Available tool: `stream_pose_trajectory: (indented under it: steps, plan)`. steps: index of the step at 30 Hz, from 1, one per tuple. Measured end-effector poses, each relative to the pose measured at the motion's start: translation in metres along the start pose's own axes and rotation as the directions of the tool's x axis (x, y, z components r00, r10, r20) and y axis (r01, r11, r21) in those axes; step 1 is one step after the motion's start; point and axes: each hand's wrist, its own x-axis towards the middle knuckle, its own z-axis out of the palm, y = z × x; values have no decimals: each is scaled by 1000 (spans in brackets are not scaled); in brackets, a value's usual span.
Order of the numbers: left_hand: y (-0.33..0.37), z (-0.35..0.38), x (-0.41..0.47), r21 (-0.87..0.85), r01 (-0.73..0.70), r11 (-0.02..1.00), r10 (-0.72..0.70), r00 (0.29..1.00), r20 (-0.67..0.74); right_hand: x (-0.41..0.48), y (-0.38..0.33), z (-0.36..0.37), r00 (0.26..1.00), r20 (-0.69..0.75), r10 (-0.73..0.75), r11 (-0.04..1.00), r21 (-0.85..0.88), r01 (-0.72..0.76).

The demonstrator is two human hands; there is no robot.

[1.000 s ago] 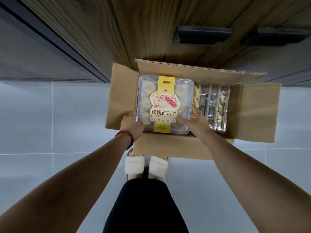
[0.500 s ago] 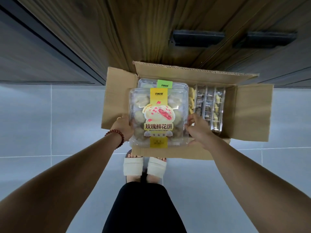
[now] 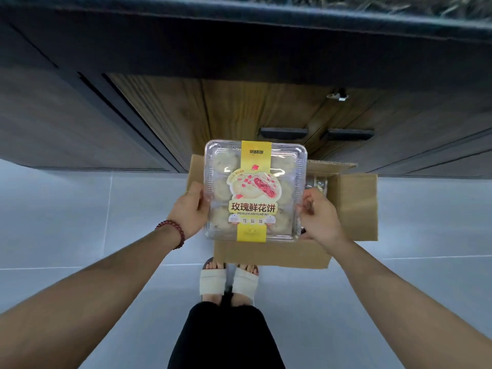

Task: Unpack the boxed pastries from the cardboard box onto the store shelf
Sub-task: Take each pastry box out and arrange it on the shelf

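STOCKING UP: A person holds a clear pack (image 3: 255,190) of pastries level in the air above an open carton (image 3: 356,206) on the tiled floor (image 3: 66,222). The left hand (image 3: 190,209), a red bead bracelet (image 3: 173,233) at its wrist, grips the pack's left edge, thumb on top and the rest out of sight beneath. The right hand (image 3: 319,217) clasps the right edge, fingers (image 3: 310,205) curled round the rim. Both arms reach forward and down, nearly straight, with the pack's yellow label facing up. The pack hangs clear of the carton and touches nothing but the hands. More clear packs (image 3: 316,182) stand on edge in the carton's right side, so the unloading looks far from finished.

The step in hand appears to be the lift-out and carry. The next move calls for raising the pack, kept flat, past the wooden cabinet doors (image 3: 213,110) to the dark ledge (image 3: 239,30) at the top of the view, probably the shelf's front edge. Its top is out of sight, so where the pack can land cannot be told. Thin plastic may flex, so an even two-sided hold looks wise.
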Motion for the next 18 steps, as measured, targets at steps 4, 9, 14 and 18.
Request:
stream_pose_trajectory:
  steps: [4,9,14,18]
  plan:
    - [47,-51,-46,7,-139,990,139,990,-14,-45,-47,-49,995,-17,-101,994,48,102]
    - [102,-116,-96,93,-268,959,276,958,-77,-90,-110,-106,972,-55,-227,974,-6,227]
    - [175,-191,-122,182,-388,903,416,897,-152,-113,-185,-169,892,-175,-417,909,-68,412]
    - [242,-255,-139,227,-468,854,519,801,-300,-127,-261,-223,800,-253,-544,836,-76,544]
